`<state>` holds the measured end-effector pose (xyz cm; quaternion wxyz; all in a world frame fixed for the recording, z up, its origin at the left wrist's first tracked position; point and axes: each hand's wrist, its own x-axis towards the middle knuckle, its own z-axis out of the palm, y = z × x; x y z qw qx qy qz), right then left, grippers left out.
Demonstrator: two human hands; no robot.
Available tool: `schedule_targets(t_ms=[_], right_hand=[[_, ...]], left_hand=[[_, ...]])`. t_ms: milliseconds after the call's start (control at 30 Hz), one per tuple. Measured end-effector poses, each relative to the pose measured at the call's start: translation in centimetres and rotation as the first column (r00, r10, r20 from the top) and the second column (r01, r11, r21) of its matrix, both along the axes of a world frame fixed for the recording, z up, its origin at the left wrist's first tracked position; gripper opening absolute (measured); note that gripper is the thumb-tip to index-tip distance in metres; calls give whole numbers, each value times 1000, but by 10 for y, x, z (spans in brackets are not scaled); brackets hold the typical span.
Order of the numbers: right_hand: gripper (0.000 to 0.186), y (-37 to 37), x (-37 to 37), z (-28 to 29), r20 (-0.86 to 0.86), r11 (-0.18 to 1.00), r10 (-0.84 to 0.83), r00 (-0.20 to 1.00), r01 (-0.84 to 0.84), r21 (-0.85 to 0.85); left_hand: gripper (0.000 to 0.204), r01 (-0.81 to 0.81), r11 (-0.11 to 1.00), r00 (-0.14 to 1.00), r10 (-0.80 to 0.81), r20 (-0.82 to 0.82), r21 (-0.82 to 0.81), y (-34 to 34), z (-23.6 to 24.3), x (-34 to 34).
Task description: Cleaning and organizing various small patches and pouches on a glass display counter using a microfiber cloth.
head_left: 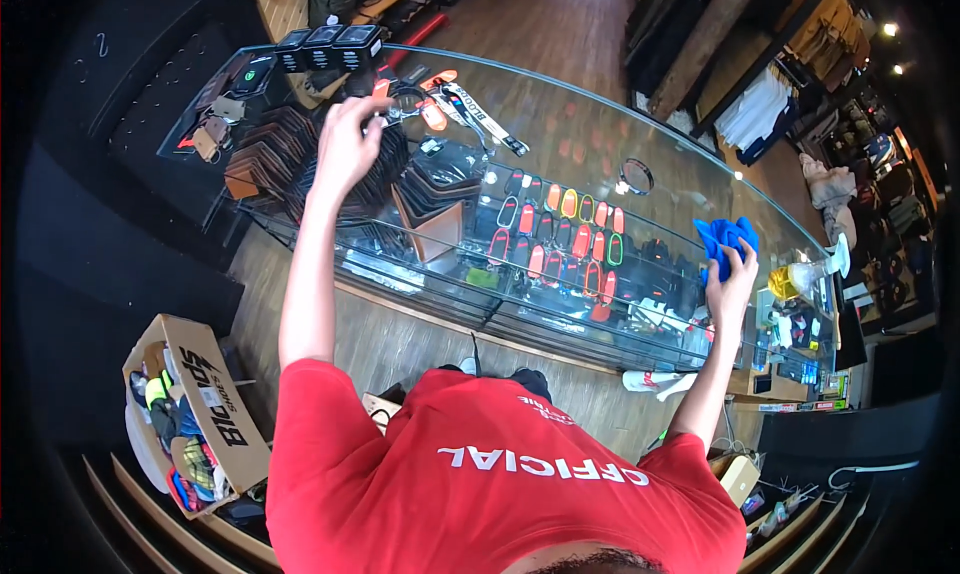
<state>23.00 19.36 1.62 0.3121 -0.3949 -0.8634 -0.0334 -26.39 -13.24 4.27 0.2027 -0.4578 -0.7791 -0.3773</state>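
Glass counter [600, 134]: blue cloth [724, 238] bunched in right grip [730, 279].

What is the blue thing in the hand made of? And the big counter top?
The blue cloth, bunched in the right hand, looks like soft fabric: it crumples and folds. The counter top looks like clear, glossy glass: the coloured items in the case show through and lights reflect off it.

Bright blue cloth [725, 238], red shirt [500, 474] with white lettering, brown cardboard box [215, 399], orange tags [575, 236]
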Motion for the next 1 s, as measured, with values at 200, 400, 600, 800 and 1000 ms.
schedule_targets(t_ms=[200,400,600,800,1000], right_hand=[[30,18,8,0,66,983,-150,987,141,116],[32,14,3,5,93,980,-187,978,179,85],[26,23,3,7,152,973,-230,961,231,9],[25,25,-6,10,109,954,-242,964,216,207],[24,18,11,29,-508,994,-96,856,109,-4]], left_hand=[[30,-118,979,979,87,-185,-166,-11,-24,-46],[19,-171,950,985,172,19,260,-21,-28,-46],[19,50,670,843,-426,328,741,-52,-13,-34],[26,33,761,747,-450,490,648,-74,-12,8],[44,298,680,475,-714,514,670,-46,4,73]])
